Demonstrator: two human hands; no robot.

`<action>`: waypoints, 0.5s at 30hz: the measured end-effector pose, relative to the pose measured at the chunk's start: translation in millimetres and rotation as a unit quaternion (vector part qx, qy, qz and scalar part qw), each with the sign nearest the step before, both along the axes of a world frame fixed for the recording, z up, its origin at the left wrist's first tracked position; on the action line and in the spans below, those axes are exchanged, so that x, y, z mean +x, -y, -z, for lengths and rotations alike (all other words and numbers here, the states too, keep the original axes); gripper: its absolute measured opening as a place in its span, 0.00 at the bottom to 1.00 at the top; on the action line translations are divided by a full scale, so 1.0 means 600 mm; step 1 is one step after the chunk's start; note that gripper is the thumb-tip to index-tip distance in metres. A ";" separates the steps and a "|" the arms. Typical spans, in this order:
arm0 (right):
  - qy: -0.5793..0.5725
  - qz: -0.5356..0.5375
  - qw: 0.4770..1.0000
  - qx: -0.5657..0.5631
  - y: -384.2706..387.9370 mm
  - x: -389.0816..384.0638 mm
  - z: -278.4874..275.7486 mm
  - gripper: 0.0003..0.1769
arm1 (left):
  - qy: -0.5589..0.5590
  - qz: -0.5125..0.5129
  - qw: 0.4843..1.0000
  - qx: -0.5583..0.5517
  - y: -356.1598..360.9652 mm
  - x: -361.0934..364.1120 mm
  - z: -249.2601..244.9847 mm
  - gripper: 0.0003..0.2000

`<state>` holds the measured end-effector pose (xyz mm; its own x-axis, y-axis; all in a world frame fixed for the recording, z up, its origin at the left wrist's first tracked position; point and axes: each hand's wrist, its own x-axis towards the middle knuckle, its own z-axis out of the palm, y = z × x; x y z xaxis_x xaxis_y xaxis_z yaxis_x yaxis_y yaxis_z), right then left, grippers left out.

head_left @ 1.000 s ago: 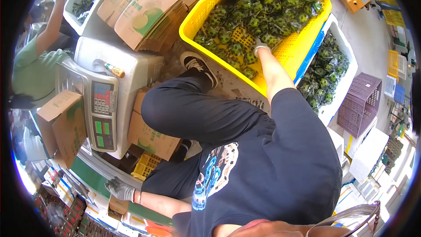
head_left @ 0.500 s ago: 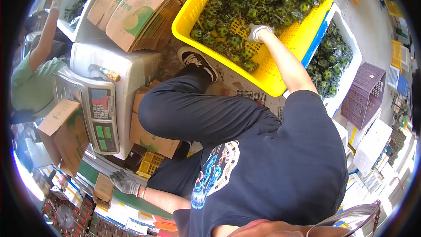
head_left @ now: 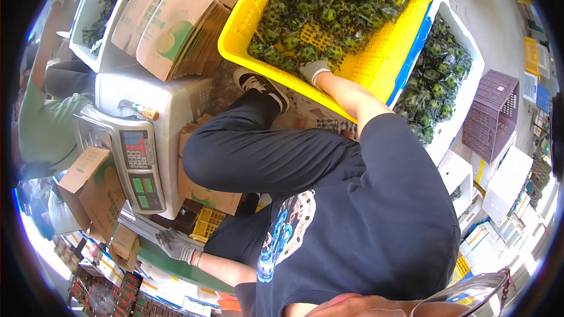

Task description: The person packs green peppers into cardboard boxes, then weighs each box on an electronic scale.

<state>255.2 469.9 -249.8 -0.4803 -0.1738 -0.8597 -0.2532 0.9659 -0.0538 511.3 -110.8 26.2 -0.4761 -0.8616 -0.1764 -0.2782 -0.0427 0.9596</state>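
Grey-gloved at the right hand [head_left: 316,73], reaching into the far yellow crate [head_left: 379,67], just inside its near wall, with fingers bent narrow beside the bagged green fruits [head_left: 335,12]; cannot tell whether gripping any. Heaped mostly toward the crate's far and left parts, leaving yellow mesh bare at the near right. Flanked on the right by a white foam box [head_left: 474,61], on the left by folded cartons [head_left: 170,29]. Gloved likewise at the left hand [head_left: 175,245], fingers loosely open, near the scale [head_left: 138,167] and open carton [head_left: 97,191].
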 end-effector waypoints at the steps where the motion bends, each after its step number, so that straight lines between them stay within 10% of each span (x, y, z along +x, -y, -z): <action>1: -0.017 -0.037 0.999 0.007 0.005 -0.001 -0.003 0.33 | -0.012 -0.011 1.000 0.017 -0.004 -0.006 -0.002 0.24; 7: 0.018 -0.221 0.975 -0.017 -0.021 -0.002 -0.041 0.29 | -0.045 0.005 0.998 0.045 0.003 0.004 -0.008 0.24; 11: -0.034 -0.134 0.988 -0.073 -0.060 0.005 0.016 0.23 | -0.042 -0.003 0.999 0.034 0.013 0.014 0.003 0.24; 15: 0.055 0.174 0.973 -0.141 -0.055 -0.050 -0.085 0.16 | -0.056 0.022 0.998 0.037 0.004 0.020 -0.009 0.24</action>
